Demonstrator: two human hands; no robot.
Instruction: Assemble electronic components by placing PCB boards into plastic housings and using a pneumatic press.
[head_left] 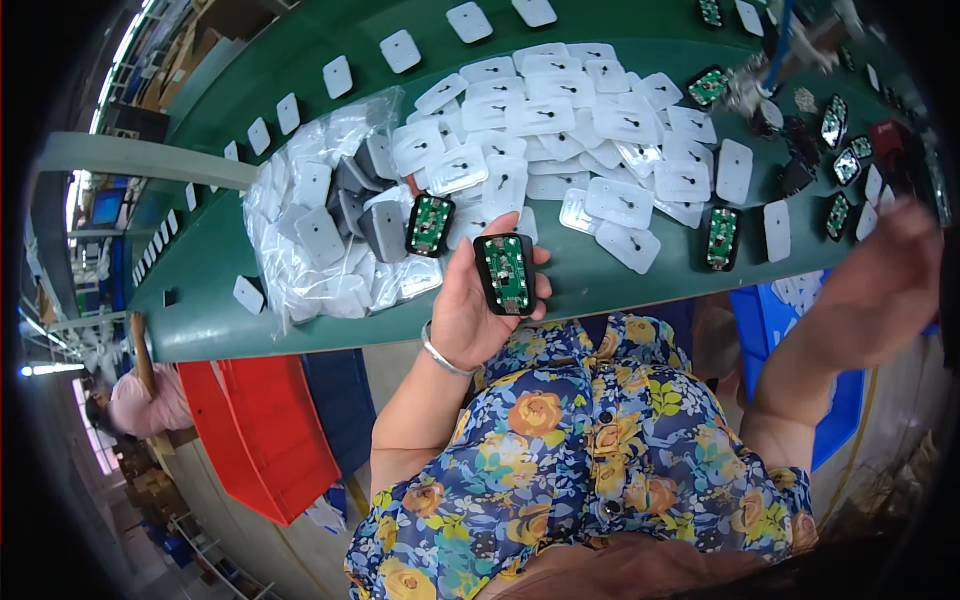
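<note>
The left hand clasps a black-cased circuit board by its sides over the near edge of the surface, a grip likely to spare its face; whether the blurred right hand, well apart, holds anything is unclear.

At least eight boards are showing, along with one bangle, one bag, one red bin and one co-worker; dozens of white plates are overlapping, uncountable.
</note>
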